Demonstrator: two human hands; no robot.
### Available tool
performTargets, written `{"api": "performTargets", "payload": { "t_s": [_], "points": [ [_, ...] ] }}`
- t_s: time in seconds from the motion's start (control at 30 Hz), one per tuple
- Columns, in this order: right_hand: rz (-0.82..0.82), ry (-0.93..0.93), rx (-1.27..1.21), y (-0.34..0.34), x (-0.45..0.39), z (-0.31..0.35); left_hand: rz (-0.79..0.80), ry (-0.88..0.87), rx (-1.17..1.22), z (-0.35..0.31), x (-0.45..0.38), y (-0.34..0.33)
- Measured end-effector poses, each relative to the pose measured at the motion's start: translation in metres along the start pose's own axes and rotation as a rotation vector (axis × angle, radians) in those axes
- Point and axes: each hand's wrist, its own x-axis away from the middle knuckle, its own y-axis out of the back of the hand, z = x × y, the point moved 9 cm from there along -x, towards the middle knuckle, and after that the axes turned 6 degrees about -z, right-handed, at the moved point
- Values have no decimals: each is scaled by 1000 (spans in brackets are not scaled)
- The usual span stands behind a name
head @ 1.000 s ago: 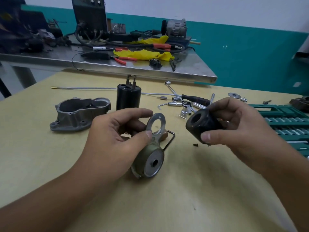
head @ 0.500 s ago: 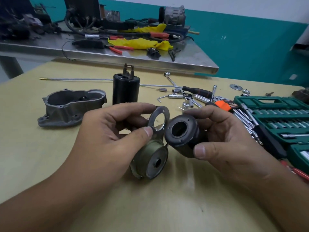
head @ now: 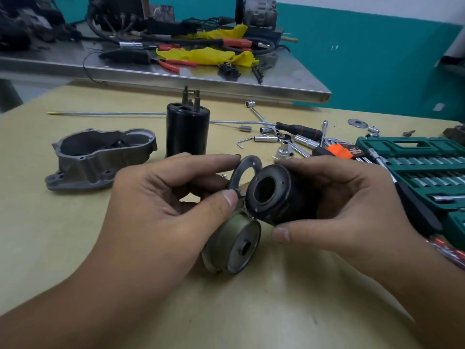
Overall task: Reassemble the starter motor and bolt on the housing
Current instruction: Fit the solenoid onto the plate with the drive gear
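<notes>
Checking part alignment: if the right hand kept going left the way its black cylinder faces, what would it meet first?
Probably the metal ring pinched by the left hand; the black cylinder's open end sits beside it, though depth is unclear.

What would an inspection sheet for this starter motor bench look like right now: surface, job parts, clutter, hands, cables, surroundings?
Surface: tan wooden table, bare in front.
Job's things: black hollow cylindrical motor body; flat grey metal ring plate; olive-green round end cap with centre hole lying on table; grey cast aluminium housing at left; upright black cylinder with terminal posts.
Clutter: loose chrome sockets and wrenches; green socket set case.
Hands: left hand pinches ring plate; right hand grips motor body.
Cables: thin grey cable across table; black leads on far bench.
Surroundings: steel bench with yellow cloth; teal wall.
</notes>
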Motion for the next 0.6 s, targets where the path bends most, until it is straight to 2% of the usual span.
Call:
{"api": "performTargets", "payload": {
  "t_s": [0.33, 0.5, 0.6],
  "points": [
    [-99, 138, 157, -1, 4, 15, 61, 91, 35, 7, -4, -4],
    [-137, 82, 60, 6, 4, 13, 105, 123, 50, 7, -4, -9],
    [-137, 79, 88, 6, 4, 12, 129, 151, 58, 8, -5, -10]
  ]
}}
